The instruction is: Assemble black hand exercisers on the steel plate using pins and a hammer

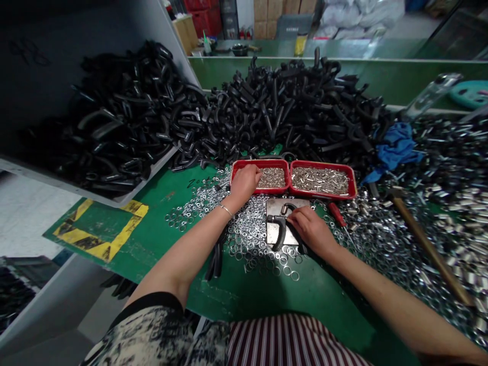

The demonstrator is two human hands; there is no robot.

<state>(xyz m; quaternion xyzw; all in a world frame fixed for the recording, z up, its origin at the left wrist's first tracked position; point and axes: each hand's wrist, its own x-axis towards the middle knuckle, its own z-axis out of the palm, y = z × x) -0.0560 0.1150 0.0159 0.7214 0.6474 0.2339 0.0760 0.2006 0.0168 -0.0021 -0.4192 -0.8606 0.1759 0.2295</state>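
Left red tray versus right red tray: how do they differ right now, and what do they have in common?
The left red tray holds short, small silver parts, while the right red tray holds longer silver pieces. The left hand rests over the left red tray's edge, and no hand touches the right red tray. Both have red rims and stand side by side on the green workbench.

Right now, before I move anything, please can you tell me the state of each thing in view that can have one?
Left hand: resting in the left red tray.
Left red tray: holding small metal pieces.
Right red tray: holding small metal pieces.
Right hand: on a black U-shaped part.
Steel plate: lying flat under that part.
Washers: scattered loose.
Blue cloth: crumpled.
Wooden-handled hammer: lying down.
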